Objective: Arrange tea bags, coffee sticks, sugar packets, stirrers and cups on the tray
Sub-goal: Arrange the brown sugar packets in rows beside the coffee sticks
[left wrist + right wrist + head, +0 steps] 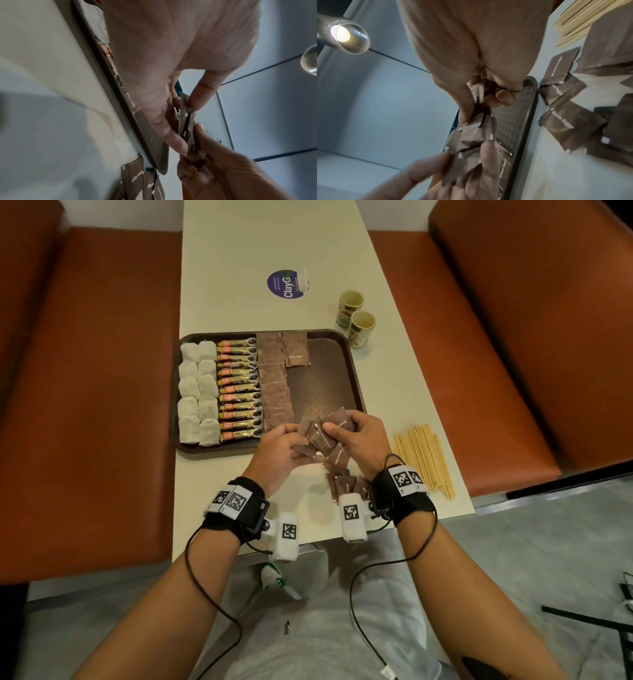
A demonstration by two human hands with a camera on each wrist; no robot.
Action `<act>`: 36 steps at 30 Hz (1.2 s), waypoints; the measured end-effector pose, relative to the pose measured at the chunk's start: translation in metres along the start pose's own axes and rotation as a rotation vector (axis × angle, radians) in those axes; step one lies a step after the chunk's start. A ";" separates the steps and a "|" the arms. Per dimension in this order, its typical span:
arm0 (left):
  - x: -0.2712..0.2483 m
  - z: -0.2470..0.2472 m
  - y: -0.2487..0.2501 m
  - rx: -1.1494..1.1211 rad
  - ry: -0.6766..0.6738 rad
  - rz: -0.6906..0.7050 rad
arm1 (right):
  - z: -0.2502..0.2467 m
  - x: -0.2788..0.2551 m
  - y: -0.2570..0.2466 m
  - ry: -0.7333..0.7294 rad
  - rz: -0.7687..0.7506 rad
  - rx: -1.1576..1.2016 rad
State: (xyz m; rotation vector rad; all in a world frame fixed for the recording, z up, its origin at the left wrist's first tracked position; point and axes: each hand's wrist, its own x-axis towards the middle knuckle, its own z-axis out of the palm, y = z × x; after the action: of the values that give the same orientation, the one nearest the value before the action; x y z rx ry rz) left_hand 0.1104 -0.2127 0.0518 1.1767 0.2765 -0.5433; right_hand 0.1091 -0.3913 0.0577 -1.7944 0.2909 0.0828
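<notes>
A dark brown tray [349,371] lies on the cream table. On it are white tea bags [198,395] at the left, a column of coffee sticks [239,388], then brown sugar packets [274,374]. Above the tray's near right corner both hands hold a bunch of brown sugar packets [320,433]. My left hand [279,448] pinches them from the left, thumb and fingers [173,136] around the bundle [186,121]. My right hand [359,436] grips them from the right [474,135]. More loose sugar packets [342,477] lie on the table below the hands.
Two paper cups [356,318] stand on the table beyond the tray's far right corner. A bundle of wooden stirrers [424,457] lies at the right near edge. A round purple sticker [286,284] sits farther back. Orange bench seats flank the table.
</notes>
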 end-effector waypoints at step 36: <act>-0.012 -0.052 0.043 -0.030 0.119 0.139 | 0.054 0.041 -0.062 -0.218 -0.349 -0.369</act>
State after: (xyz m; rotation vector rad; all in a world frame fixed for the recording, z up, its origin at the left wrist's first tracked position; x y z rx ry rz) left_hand 0.1273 -0.1495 0.0728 1.1917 0.3012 -0.3468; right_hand 0.1686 -0.3324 0.0944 -2.1547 -0.2090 0.0879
